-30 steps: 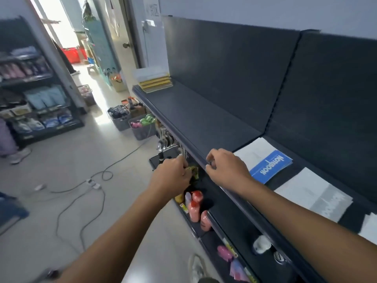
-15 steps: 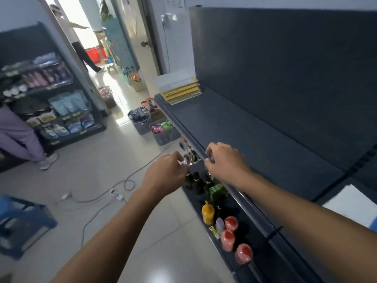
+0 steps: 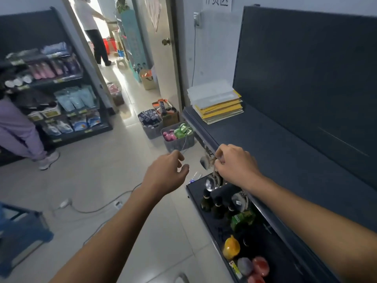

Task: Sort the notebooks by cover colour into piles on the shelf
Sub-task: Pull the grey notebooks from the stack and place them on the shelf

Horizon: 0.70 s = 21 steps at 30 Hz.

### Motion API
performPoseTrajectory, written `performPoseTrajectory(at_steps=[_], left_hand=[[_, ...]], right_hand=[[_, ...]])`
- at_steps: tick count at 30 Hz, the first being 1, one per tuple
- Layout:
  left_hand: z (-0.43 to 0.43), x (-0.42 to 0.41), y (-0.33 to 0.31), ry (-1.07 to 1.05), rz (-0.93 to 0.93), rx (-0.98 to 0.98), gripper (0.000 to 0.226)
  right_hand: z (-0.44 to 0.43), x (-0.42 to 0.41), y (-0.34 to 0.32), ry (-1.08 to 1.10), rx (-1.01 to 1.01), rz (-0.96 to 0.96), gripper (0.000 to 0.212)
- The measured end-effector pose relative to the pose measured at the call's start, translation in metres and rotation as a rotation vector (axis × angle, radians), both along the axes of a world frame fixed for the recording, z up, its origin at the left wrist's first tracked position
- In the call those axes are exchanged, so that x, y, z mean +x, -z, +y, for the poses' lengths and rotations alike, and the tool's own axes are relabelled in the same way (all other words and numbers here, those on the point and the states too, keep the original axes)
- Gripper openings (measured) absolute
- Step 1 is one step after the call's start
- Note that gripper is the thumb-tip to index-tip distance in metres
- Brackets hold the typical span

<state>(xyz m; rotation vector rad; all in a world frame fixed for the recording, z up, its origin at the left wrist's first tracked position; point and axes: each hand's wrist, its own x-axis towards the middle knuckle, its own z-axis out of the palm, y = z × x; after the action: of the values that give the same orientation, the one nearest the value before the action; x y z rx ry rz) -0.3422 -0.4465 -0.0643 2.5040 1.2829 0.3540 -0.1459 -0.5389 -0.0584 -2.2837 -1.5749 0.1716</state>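
**Closer to the far pile**

Walking along the shelf (image 3: 285, 160) has brought the notebooks (image 3: 216, 105), stacked yellow and white at its far end, nearer. My left hand (image 3: 165, 174) hangs over the floor (image 3: 102, 170), fingers loosely curled, holding nothing. My right hand (image 3: 234, 166) curls at the shelf's front edge; whether it grips, I cannot tell.

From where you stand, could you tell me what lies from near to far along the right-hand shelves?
Red-capped bottles, yellow bottle, green box, dark bottles, right hand, pile of notebooks.
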Motion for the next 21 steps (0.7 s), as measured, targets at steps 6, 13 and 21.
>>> performPoseTrajectory(at_steps=[6,13,21], left_hand=[[0.092,0.003,0.0,0.107,-0.006,0.062,0.027],[0.168,0.037,-0.008,0.245,0.004,0.067,0.022],[0.255,0.106,-0.021,0.378,-0.016,0.103,0.022]], right_hand=[[0.076,-0.002,-0.006,0.088,0.038,0.002,0.01],[0.137,0.014,-0.005,0.189,0.031,0.011,0.011],[0.211,0.062,-0.002,0.287,0.033,0.031,0.011]])
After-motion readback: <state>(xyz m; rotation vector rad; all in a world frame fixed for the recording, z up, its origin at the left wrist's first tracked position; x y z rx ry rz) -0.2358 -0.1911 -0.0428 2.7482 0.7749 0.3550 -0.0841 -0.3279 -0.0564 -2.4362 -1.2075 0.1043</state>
